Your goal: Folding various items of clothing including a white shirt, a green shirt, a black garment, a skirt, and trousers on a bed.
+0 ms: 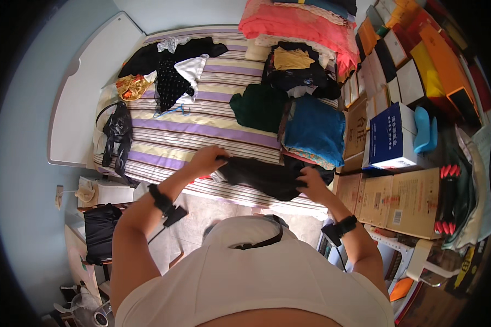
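black garment point(267, 175) – both hands | beside: blue cloth point(316, 128) – cardboard boxes point(401, 201)

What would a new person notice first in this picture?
First, the two hands at the centre: the left hand and right hand grip a black garment over the near edge of a striped bed. Behind it lie a blue folded cloth and a pink blanket; cardboard boxes stand at the right.
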A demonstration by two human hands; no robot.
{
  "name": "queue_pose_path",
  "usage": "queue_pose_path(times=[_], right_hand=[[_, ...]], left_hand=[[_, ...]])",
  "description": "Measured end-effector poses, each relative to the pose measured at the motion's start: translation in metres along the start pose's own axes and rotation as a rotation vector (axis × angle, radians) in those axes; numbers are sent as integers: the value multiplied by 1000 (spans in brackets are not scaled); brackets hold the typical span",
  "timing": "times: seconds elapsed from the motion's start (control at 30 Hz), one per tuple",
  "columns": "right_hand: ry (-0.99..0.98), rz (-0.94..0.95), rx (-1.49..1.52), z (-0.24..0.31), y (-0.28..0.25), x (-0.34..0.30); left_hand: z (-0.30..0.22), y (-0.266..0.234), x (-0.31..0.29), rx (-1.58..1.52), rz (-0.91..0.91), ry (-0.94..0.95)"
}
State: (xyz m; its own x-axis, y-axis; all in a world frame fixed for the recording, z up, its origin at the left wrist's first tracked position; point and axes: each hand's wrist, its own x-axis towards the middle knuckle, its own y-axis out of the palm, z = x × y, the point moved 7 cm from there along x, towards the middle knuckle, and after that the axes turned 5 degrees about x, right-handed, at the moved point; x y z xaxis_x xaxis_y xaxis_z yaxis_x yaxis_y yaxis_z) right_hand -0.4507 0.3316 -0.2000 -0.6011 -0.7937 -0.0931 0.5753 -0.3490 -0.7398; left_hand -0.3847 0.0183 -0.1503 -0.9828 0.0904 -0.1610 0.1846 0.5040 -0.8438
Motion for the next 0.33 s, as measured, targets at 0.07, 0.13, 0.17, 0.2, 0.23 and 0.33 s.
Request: queue_pose_path(times=[0.07,0.13,0.17,0.2,0.23,0.33], right_hand=[[-35,-129,100,-8,-39,8],[172,-175,382,2,-77,10],[170,-179,382,-1,-87,10],[190,-176,441,-10,-96,8],[218,-181,499,-16,-102,4],[575,-193,964,-22,-99,-14]], left_hand=[[-6,-9,46,61,-90,79],[-40,-36,82,155,-248,213],[-52,-45,102,226,-270,156],[-65,-54,121,230,-274,159],[-76,-56,144,354,-190,121],[-92,-58,205,406,76,-30]])
